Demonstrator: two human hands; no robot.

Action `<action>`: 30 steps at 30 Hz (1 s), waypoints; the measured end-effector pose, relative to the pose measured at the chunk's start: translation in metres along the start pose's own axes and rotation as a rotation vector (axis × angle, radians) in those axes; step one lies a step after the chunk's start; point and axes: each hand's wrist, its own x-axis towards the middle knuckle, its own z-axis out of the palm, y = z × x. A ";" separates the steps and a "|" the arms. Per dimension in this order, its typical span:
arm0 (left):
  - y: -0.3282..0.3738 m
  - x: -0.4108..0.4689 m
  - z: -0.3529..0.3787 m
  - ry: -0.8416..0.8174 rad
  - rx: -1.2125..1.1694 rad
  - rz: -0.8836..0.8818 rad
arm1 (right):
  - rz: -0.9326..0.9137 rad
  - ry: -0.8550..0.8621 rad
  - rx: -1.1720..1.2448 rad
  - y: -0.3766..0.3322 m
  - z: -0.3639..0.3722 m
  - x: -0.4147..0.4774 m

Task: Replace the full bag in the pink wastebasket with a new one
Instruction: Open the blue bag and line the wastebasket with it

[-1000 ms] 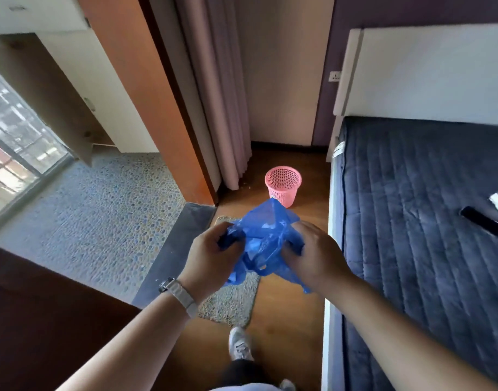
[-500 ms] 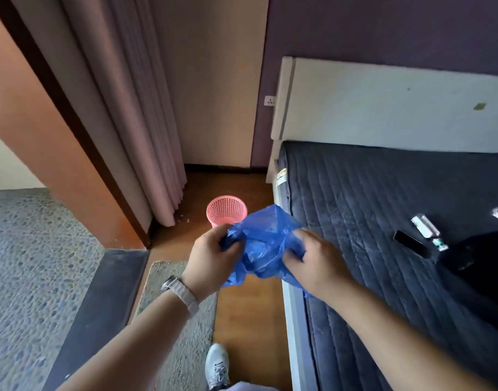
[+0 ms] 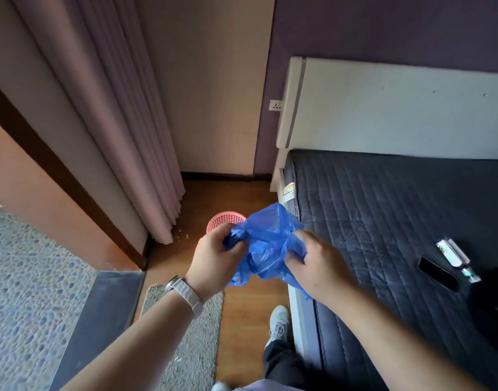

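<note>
A crumpled blue plastic bag (image 3: 267, 241) hangs between my hands at chest height. My left hand (image 3: 214, 258) grips its left side with curled fingers, and my right hand (image 3: 317, 263) pinches its right side. Behind the bag, on the wooden floor near the curtain, stands the pink mesh wastebasket (image 3: 221, 221); only its rim and upper wall show, the rest is hidden by my left hand and the bag. I cannot see whether a bag lines it.
A bed with a dark quilted mattress (image 3: 397, 221) and white headboard fills the right side; a black remote (image 3: 436, 273) and a small packet (image 3: 453, 256) lie on it. A pale curtain (image 3: 123, 136) hangs at left. A grey mat (image 3: 182, 342) lies underfoot, and my shoe (image 3: 278, 323) stands on the floor by the bed frame.
The view has swung right and moved closer to the wastebasket, which now sits partly behind my hands. Both hands keep hold of the blue bag, working its folds.
</note>
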 end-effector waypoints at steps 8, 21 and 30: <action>0.016 0.132 0.053 0.033 0.083 -0.051 | -0.044 0.005 0.111 0.075 0.003 0.141; 0.031 0.293 0.099 0.139 0.177 -0.157 | -0.222 -0.138 0.220 0.140 -0.009 0.334; -0.013 0.365 0.055 0.242 0.233 -0.235 | -0.234 -0.278 0.211 0.109 0.049 0.425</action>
